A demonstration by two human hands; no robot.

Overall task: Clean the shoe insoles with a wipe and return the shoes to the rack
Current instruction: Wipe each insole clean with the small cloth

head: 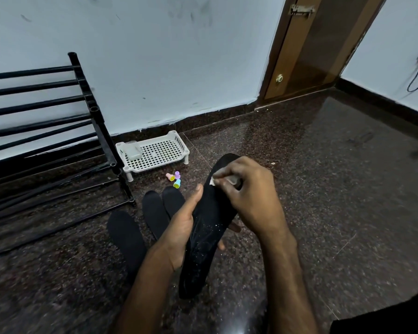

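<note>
We see just a corner of the wipe under the right hand. Left hand: fingers mostly behind the insole. Rack cut off at pic's left edge. Floor insoles partly behind the forearm. Coloured bits: can't ID.

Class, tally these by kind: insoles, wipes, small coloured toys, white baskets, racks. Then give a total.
Insoles: 4 (one held, three on the floor)
Wipe: 1
Small coloured toys: 3
White basket: 1
Rack: 1
Total: 10

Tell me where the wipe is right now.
In the head view, right of centre, the wipe is pinched in the right hand against the black insole that the left hand holds.
</note>
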